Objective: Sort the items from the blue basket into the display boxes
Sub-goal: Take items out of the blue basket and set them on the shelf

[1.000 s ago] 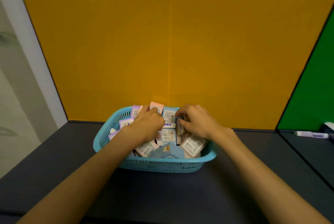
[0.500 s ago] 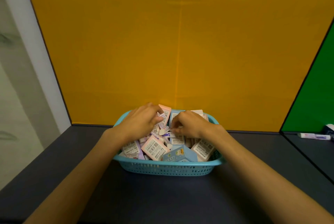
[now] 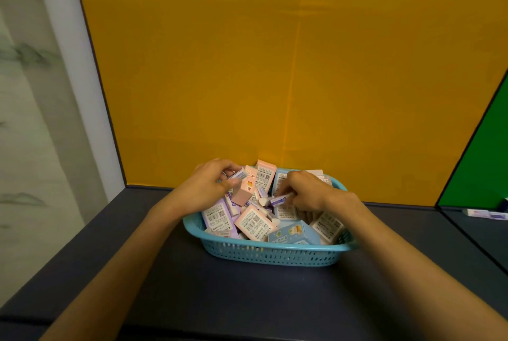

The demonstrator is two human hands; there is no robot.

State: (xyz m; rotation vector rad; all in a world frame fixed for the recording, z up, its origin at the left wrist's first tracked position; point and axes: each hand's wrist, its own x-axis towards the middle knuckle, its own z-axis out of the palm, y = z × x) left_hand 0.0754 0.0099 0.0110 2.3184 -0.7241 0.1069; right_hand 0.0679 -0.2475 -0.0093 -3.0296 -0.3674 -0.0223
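Pinching purple eraser (image 3: 279,199): right hand (image 3: 308,192) fingers; left hand (image 3: 204,185) grips another (image 3: 238,175).

I see a dark grey worktop (image 3: 275,299) filling the lower half of the frame, running back to the yellow wall. A blue basket (image 3: 272,254) sits on it, centre and slightly right, close to the wall. At the far right edge a small white-and-purple pack (image 3: 485,214) lies flat.

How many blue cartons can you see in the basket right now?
2: one blue carton at the near rim of the basket, another standing at the back beside the right hand. More may be buried.
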